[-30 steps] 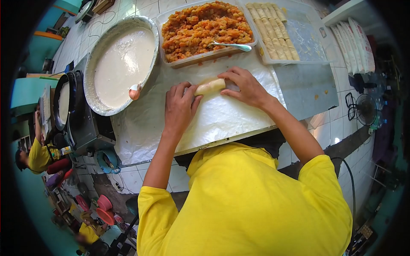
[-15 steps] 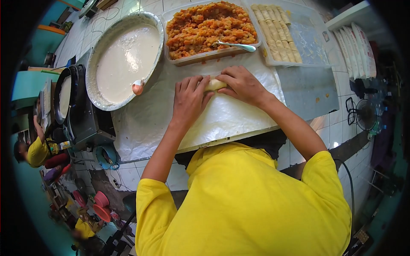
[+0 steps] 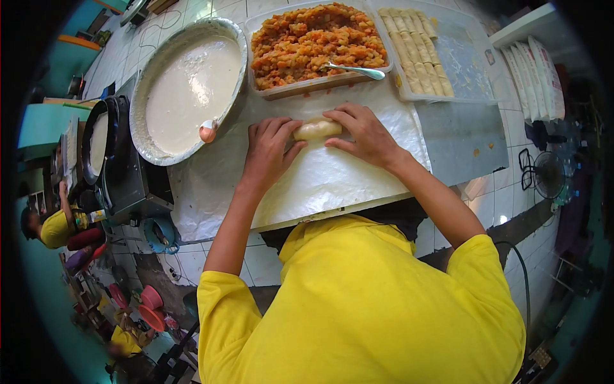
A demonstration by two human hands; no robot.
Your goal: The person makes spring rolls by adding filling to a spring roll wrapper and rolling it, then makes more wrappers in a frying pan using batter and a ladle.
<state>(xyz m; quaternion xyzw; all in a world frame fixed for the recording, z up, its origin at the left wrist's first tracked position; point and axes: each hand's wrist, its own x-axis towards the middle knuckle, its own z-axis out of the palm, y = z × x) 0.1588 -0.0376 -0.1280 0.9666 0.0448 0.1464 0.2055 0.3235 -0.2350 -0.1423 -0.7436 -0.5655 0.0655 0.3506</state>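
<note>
A pale filled roll [image 3: 318,130], wrapped in a thin smooth skin, lies on the white plastic sheet between both hands. My left hand [image 3: 270,144] has its fingertips at the roll's left end, with the thumb in front. On the other side, my right hand [image 3: 366,136] grips the right end, its index finger over the top and thumb nearer me. Most of the roll shows between the fingers. Just behind it stands a clear tub of orange diced filling [image 3: 313,48], with a metal spoon [image 3: 355,69] resting in it.
A large basin [image 3: 238,96] of pale batter stands to the left, an eggshell [image 3: 207,131] at its edge. At back right, a plastic tray [image 3: 470,61] holds rows of finished rolls [image 3: 419,54]. A pan [image 3: 96,137] sits on the stove at left. People work farther left.
My hands have moved apart, the left one to the left, exposing more of the roll. The roll has shifted slightly left.
</note>
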